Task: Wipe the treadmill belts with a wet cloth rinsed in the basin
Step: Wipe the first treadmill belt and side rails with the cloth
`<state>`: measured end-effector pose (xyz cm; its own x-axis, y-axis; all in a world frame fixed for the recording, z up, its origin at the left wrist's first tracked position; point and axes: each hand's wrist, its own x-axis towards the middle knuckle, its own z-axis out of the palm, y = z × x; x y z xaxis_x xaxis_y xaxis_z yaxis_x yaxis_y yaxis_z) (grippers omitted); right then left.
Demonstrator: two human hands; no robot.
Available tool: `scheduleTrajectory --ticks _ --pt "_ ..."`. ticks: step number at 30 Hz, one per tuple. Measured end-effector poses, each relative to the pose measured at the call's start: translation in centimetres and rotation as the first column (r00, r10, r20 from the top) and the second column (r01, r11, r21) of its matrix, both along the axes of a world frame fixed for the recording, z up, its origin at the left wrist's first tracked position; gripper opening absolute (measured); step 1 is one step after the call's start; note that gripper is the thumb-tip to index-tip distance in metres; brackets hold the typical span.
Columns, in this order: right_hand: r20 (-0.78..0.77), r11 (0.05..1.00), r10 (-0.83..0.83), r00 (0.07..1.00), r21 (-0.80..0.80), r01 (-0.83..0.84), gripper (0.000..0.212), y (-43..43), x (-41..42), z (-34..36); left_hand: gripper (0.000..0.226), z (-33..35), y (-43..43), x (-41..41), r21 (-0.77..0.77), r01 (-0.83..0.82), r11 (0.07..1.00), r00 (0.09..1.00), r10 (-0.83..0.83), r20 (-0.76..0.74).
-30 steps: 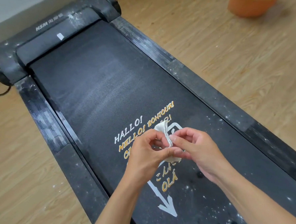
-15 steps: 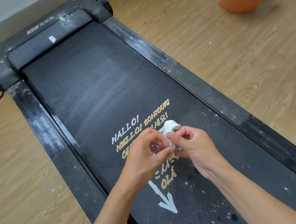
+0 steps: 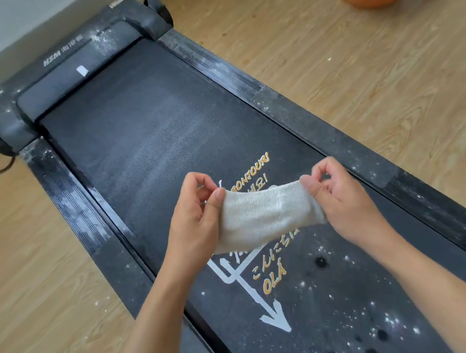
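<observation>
Bunched a moment ago, the cloth (image 3: 267, 216) now stretches between left grip (image 3: 194, 223) and right grip (image 3: 343, 203), each pinching an end, likely spreading it to wipe the belt (image 3: 147, 134).

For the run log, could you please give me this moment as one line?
left hand: pinches cloth, left end | right hand: pinches its right end | cloth: stretched above treadmill belt | belt: white specks, dark spots
</observation>
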<state>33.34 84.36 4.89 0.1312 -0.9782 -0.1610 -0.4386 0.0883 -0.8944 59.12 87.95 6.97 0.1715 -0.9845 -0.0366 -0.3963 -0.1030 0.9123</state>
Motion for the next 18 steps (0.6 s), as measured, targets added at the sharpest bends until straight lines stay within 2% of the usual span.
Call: scheduleTrajectory --ticks 3,6,8,10,13,16,18 --pt "-0.050 0.998 0.057 0.997 0.013 -0.057 0.026 -0.1 -0.1 -0.9 0.009 -2.2 -0.2 -0.3 0.010 -0.045 0.999 0.999 0.045 0.010" --pt "-0.199 0.999 0.054 0.979 0.019 -0.051 0.015 -0.3 -1.0 -3.8 0.009 -6.5 0.3 0.5 0.155 -0.055 0.986 0.998 0.051 0.028" --pt "-0.367 0.995 0.065 0.928 -0.052 -0.091 0.010 0.1 -1.7 -5.5 0.016 -8.7 1.2 0.9 0.174 -0.006 0.985 0.987 -0.022 0.159" --pt "-0.462 0.976 0.077 0.883 -0.145 -0.161 0.014 1.0 -2.1 -6.9 0.015 -10.0 2.3 0.9 0.148 0.124 0.981 0.918 -0.171 0.359" --pt "-0.474 0.964 0.181 0.862 -0.090 -0.251 0.009 3.0 -1.6 -8.2 0.011 -11.3 4.0 0.2 0.208 0.328 0.922 0.795 -0.388 0.466" --pt "-0.480 0.925 0.304 0.823 -0.056 -0.375 0.015 4.5 -0.8 -9.9 0.008 -11.9 4.6 0.0 0.175 0.364 0.915 0.790 -0.403 0.462" --pt "-0.486 0.917 0.302 0.820 -0.087 -0.389 0.021 4.8 -0.7 -10.7 0.006 -11.9 4.5 0.4 0.172 0.396 0.902 0.782 -0.429 0.452"
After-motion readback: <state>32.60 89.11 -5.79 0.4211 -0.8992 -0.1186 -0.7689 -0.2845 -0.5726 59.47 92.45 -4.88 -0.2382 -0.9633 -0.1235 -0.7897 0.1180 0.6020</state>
